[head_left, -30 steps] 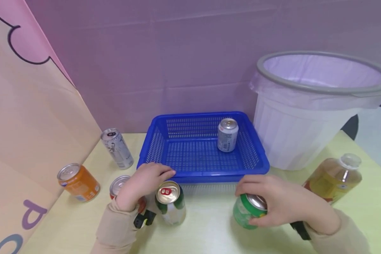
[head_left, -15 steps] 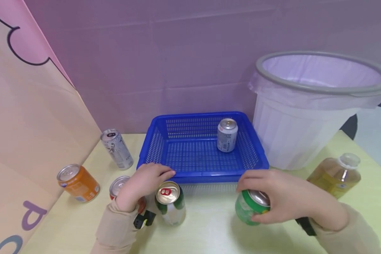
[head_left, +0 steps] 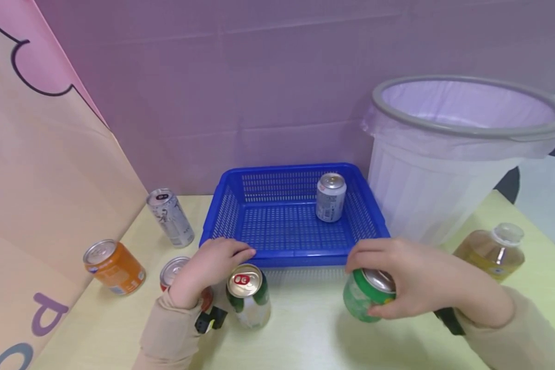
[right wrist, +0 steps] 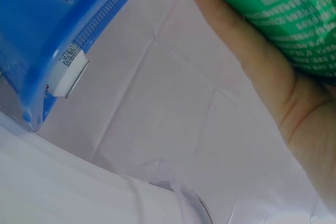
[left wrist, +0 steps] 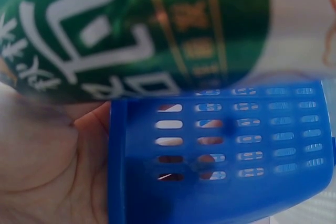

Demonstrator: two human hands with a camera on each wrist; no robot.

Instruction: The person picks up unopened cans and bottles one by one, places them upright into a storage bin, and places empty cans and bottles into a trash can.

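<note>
My right hand [head_left: 411,277] grips a green drink can [head_left: 363,298] round its top, thumb on the near side. The can is tilted, held in front of the basket's right front corner, with a soft shadow below it. At the left front of the blue basket [head_left: 296,259], my left hand [head_left: 217,262] holds the rim; in the left wrist view, its fingers show through the wall's slots. Just right of that forearm stands a green-and-white can [head_left: 250,303] with a gold top. A red can [head_left: 173,270] is partly hidden behind the forearm. One silver can [head_left: 330,200] stands inside the basket.
An orange can [head_left: 115,267] and a tall silver can [head_left: 171,218] stand at the left by the curtain. A large white bin [head_left: 416,190] with a liner stands right of the basket. A bottle of amber liquid [head_left: 490,252] is partly behind my right forearm.
My right hand has raised the green can slightly and carried it a little right, toward the basket's front corner. The left hand keeps its place on the rim.
</note>
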